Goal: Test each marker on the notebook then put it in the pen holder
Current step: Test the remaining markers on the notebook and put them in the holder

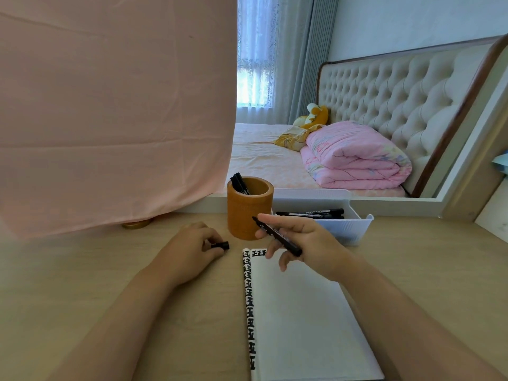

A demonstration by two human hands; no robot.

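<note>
While resting the left hand [189, 251] on the wooden desk [110, 284] just left of the notebook [302, 312], pinches a small black cap [220, 245] between curled fingers and thumb. Holds a black marker [276, 235] in the right hand [299, 243], thumb and fingers loosely round the barrel, raised over the notebook's top edge and apart from the page. Points the marker's narrow end up and left, toward the brown pen holder [248, 213] standing just beyond the notebook. Shows the notebook open on a blank white page, with a black-and-white patterned strip down its left side. Finds two black markers [239, 182] leaning on the holder's left rim, and more markers [313, 213] lying flat in a white tray [349, 229] just right of the holder. Hangs a pink cloth [110, 105] behind at left.
</note>
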